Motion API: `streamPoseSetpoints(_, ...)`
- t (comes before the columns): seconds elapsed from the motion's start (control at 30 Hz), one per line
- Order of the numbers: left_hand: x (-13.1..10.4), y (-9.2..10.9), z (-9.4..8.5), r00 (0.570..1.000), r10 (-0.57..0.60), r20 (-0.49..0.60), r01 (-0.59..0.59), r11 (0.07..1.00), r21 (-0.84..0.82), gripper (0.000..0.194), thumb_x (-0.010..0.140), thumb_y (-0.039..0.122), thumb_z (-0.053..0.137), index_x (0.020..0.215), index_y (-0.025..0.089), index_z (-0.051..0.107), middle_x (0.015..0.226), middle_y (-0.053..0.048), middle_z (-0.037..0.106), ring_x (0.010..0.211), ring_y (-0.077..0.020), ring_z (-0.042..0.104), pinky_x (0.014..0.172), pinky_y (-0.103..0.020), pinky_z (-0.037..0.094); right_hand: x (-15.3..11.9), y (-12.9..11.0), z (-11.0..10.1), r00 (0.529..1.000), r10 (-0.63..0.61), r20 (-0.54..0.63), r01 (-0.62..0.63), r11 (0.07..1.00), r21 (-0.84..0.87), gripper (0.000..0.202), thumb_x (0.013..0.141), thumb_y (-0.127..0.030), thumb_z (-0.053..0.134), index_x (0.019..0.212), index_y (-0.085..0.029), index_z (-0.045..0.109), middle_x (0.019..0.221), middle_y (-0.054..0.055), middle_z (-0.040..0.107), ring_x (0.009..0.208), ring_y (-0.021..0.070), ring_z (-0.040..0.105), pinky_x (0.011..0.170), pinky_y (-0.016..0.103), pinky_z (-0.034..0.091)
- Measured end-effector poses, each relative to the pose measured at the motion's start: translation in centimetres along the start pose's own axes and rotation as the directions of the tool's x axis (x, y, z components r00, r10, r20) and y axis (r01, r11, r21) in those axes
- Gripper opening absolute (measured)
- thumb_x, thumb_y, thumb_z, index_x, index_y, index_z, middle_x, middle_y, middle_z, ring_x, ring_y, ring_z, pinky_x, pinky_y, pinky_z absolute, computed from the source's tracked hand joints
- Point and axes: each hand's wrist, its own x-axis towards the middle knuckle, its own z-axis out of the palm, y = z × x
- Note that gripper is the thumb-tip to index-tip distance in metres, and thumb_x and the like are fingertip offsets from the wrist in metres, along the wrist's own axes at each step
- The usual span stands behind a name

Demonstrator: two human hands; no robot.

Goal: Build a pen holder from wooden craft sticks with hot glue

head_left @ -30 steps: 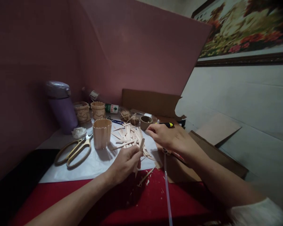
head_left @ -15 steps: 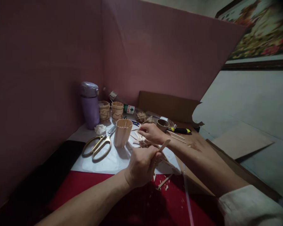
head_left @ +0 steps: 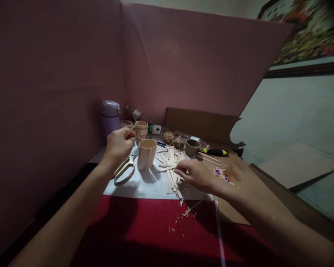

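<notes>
My left hand (head_left: pixel 119 145) is raised on the left, its fingers closed on a wooden craft stick (head_left: pixel 134 126) that points up and to the right. My right hand (head_left: pixel 194 173) is low over a loose pile of craft sticks (head_left: pixel 171 181), pinching the end of one flat stick (head_left: pixel 164 169). Between the hands stands an upright cup made of craft sticks (head_left: pixel 147 155), which neither hand touches. Gold-handled scissors (head_left: pixel 125 175) lie left of this cup, partly hidden behind my left forearm.
Behind are a decorated wooden cup (head_left: pixel 141 130), a purple bottle (head_left: pixel 110 120), a clear plastic bottle (head_left: pixel 155 128) and a ball of twine (head_left: pixel 179 142). A tape roll (head_left: pixel 192 147) and a black-yellow cutter (head_left: pixel 215 152) lie at right. White paper (head_left: pixel 122 191) covers part of the red cloth (head_left: pixel 144 230).
My left hand has moved up and left with its stick, away from the pile. My right hand has drawn back toward me, now pinching a stick. The view has shifted slightly.
</notes>
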Motion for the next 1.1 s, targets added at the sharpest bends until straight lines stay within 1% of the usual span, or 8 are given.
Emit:
streamPoseSetpoints(0.1, 0.9, -3.4, -0.5, 0.975, -0.126, 0.184, 0.046, 0.921, 0.387, 0.009, 0.065, 0.017, 0.059, 0.069, 0.019, 0.067, 0.073, -0.008, 0.069, 0.076, -0.0238, 0.063, 0.062, -0.029, 0.039, -2.1, -0.3, -0.6, 1.000, -0.009, -0.011, 0.009, 0.999, 0.032, 0.018, 0.091, -0.024, 0.056, 0.081, -0.019, 0.070, 0.078, 0.004, 0.070, 0.068, 0.0141, 0.059, 0.063, 0.026, 0.037)
streamPoseSetpoints(0.2, 0.8, -5.0, -0.2, 0.888, -0.179, 0.424, -0.105, 0.818, 0.566, 0.010, 0.061, 0.015, 0.059, 0.066, 0.020, 0.065, 0.071, -0.005, 0.068, 0.076, -0.0222, 0.064, 0.059, -0.026, 0.038, -3.7, -0.7, -0.9, 1.000, -0.008, -0.001, 0.008, 0.999, 0.050, 0.018, 0.091, -0.025, 0.055, 0.082, -0.019, 0.070, 0.078, 0.004, 0.071, 0.069, 0.0144, 0.060, 0.063, 0.026, 0.038)
streamPoseSetpoints(0.3, 0.4, -5.1, 0.5, 0.857, -0.197, 0.476, -0.147, 0.792, 0.592, 0.025, 0.055, 0.013, 0.061, 0.078, 0.022, 0.068, 0.075, -0.003, 0.069, 0.076, -0.0208, 0.065, 0.058, -0.024, 0.038, -4.6, -0.9, -0.8, 1.000, -0.010, -0.001, 0.010, 0.998, 0.065, 0.018, 0.091, -0.024, 0.055, 0.082, -0.019, 0.070, 0.078, 0.004, 0.070, 0.068, 0.0143, 0.059, 0.063, 0.026, 0.039)
streamPoseSetpoints(0.53, 0.4, -4.5, 1.6, 0.827, -0.175, 0.535, -0.266, 0.716, 0.646, 0.044, 0.058, 0.022, 0.062, 0.101, 0.020, 0.069, 0.102, -0.012, 0.072, 0.093, -0.0268, 0.066, 0.065, -0.027, 0.044, -5.8, -1.8, -0.7, 1.000, -0.028, -0.007, 0.028, 0.989, 0.148, 0.021, 0.093, -0.027, 0.054, 0.083, -0.020, 0.071, 0.079, 0.005, 0.071, 0.072, 0.0156, 0.061, 0.067, 0.027, 0.042)
streamPoseSetpoints(0.73, 0.5, -2.8, 0.9, 0.848, -0.142, 0.511, -0.333, 0.609, 0.721, 0.037, 0.064, 0.026, 0.059, 0.098, 0.020, 0.071, 0.105, -0.016, 0.071, 0.098, -0.0344, 0.065, 0.073, -0.035, 0.043, -6.5, -1.9, -0.5, 0.998, -0.057, -0.033, 0.062, 0.982, 0.177, 0.021, 0.093, -0.029, 0.055, 0.083, -0.022, 0.072, 0.076, 0.005, 0.071, 0.069, 0.0152, 0.061, 0.066, 0.027, 0.043)
streamPoseSetpoints(0.9, 0.1, -0.1, -1.9, 0.892, -0.154, 0.425, -0.306, 0.488, 0.818, 0.029, 0.071, 0.032, 0.056, 0.091, 0.018, 0.071, 0.097, -0.016, 0.071, 0.088, -0.0322, 0.066, 0.065, -0.033, 0.042, -6.7, -2.0, -0.9, 0.998, -0.052, -0.041, 0.058, 0.984, 0.171, 0.020, 0.093, -0.027, 0.055, 0.084, -0.021, 0.072, 0.078, 0.005, 0.071, 0.070, 0.0153, 0.061, 0.065, 0.028, 0.043)
streamPoseSetpoints(1.0, -0.7, 1.8, -4.3, 0.936, -0.116, 0.332, -0.227, 0.521, 0.823, 0.027, 0.070, 0.036, 0.060, 0.086, 0.017, 0.070, 0.091, -0.015, 0.069, 0.084, -0.0320, 0.065, 0.065, -0.034, 0.042, -6.8, -2.2, -1.3, 0.999, -0.036, -0.041, 0.043, 0.980, 0.192, 0.021, 0.092, -0.026, 0.054, 0.082, -0.020, 0.071, 0.077, 0.005, 0.071, 0.069, 0.0152, 0.061, 0.065, 0.029, 0.044)
streamPoseSetpoints(1.1, -2.0, 3.9, -6.1, 0.983, -0.012, 0.184, -0.127, 0.680, 0.722, 0.027, 0.066, 0.035, 0.067, 0.086, 0.017, 0.071, 0.085, -0.011, 0.065, 0.078, -0.0289, 0.062, 0.066, -0.035, 0.042, -7.0, -2.9, -1.8, 0.995, -0.018, -0.097, 0.045, 0.957, 0.288, 0.022, 0.092, -0.025, 0.053, 0.081, -0.020, 0.071, 0.076, 0.004, 0.069, 0.069, 0.0154, 0.060, 0.065, 0.030, 0.045)
